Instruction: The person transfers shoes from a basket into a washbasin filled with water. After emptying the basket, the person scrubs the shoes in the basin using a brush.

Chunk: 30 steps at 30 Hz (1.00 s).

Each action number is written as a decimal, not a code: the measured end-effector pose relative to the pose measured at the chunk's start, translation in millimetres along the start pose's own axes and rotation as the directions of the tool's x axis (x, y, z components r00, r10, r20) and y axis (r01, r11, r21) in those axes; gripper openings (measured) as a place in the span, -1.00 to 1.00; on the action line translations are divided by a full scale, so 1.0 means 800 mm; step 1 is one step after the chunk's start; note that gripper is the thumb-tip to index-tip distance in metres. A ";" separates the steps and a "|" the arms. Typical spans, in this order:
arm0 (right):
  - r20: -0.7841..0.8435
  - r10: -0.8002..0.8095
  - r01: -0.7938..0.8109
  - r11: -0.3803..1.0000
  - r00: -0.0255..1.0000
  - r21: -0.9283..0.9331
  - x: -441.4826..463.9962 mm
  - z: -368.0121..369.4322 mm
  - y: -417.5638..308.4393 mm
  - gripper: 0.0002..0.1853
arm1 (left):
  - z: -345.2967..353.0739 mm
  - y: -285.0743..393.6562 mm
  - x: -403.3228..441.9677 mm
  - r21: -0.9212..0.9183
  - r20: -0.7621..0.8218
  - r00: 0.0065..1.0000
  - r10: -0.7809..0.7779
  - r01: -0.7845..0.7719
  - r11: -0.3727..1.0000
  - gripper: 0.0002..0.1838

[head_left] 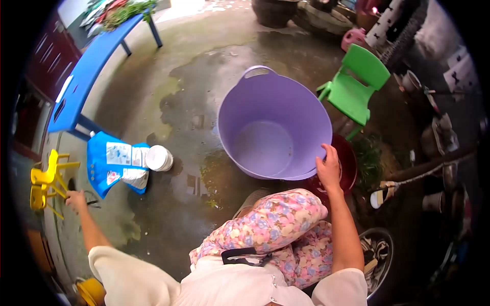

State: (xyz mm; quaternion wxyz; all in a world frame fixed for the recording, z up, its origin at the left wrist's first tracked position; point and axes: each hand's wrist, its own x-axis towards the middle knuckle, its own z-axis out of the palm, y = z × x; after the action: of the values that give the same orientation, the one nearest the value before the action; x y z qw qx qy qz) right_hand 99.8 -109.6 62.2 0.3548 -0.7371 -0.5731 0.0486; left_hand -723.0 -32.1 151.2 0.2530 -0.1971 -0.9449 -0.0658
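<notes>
A large purple tub [263, 143], with nothing inside, stands in front of my knees, its mouth tilted toward me. My right hand [329, 164] grips its near right rim, fingers bent over the edge. Out to the left, my left hand [76, 200] is stretched low beside the yellow chairs [45, 183]; its fingers are small and blurred, and whether they hold anything is unclear. A thin dark object [93, 202] lies close to that hand. The blue bag [115, 163] and a white lidded container [159, 158] are between that hand and the tub.
A long blue table [92, 66] runs along the left, with greens [125, 15] on its far end. At the right are a green chair [354, 89], a dark red basin [348, 166] partly behind the tub, and a metal basin [388, 260]. The concrete floor is wet.
</notes>
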 end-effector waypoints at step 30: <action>0.261 0.643 -0.515 0.243 0.720 0.822 -0.145 -0.166 0.160 -0.65 | -0.389 0.614 -0.431 -0.684 -0.604 0.164 0.780 -0.610 -0.400 -0.58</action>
State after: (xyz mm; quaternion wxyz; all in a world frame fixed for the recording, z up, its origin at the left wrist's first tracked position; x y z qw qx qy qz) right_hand 227.6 -285.1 48.1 0.6614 -0.6185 -0.1317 0.4034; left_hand -109.3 229.9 258.0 -0.0013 -0.8542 -0.3701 -0.3653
